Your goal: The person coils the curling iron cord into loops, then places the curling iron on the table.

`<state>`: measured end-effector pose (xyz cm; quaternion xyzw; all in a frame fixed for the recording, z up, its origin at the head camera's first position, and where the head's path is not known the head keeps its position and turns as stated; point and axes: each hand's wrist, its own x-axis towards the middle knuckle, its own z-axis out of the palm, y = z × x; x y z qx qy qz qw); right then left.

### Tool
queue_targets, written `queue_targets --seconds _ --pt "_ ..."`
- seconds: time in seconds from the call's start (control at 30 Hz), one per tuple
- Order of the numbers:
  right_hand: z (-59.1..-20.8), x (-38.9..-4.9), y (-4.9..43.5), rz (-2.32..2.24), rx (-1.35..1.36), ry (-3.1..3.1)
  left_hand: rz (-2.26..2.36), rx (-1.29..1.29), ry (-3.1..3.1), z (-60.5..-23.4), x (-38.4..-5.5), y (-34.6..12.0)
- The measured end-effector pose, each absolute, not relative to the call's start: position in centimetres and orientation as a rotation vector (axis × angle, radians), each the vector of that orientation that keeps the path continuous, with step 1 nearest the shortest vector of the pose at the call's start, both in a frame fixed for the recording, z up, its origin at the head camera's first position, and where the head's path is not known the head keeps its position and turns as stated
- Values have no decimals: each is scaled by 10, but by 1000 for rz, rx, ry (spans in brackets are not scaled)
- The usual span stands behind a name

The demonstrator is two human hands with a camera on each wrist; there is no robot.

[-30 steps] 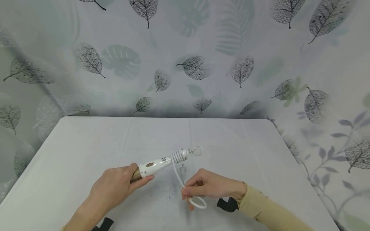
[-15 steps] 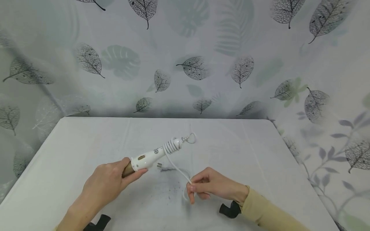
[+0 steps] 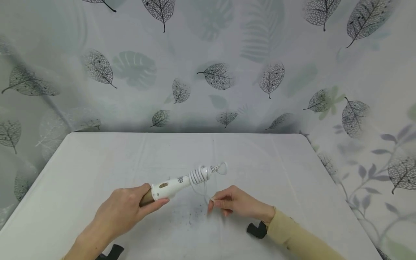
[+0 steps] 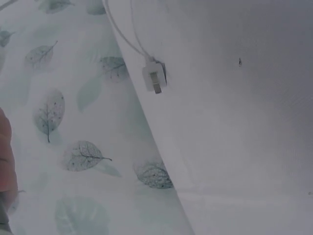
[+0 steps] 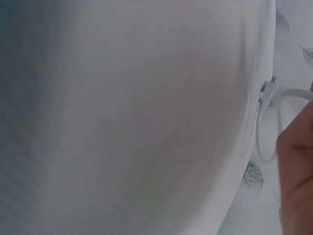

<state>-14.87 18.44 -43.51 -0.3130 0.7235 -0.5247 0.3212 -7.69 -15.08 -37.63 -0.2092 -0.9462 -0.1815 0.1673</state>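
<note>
Left hand (image 3: 125, 207): closed around the brown barrel of a white-handled curling iron (image 3: 170, 187), which slants over the middle of the white worktop (image 3: 130, 155). Right hand (image 3: 235, 202): thumb and finger pinched together on the white cord (image 3: 199, 176), several turns of which encircle the handle's far end. Plug (image 4: 154, 78) seen against the worktop; contact cannot be determined. Leaf-printed backdrop (image 3: 240, 43) behind.

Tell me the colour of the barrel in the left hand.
The barrel is brownish gold; it shows best in the head view.
</note>
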Motion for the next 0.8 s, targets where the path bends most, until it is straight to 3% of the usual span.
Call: queue_targets --seconds 0.4,0.63,0.8 --pt "-441 -168 178 -1184 -924 2292 -549 -722 -2678 -383 -75 -141" --pt "-438 -181 176 -1090 -1250 2402 -575 -834 -2762 -381 -73 -136" --pt "-425 -186 173 -881 -1184 2605 -601 -888 -2880 -382 -71 -136"
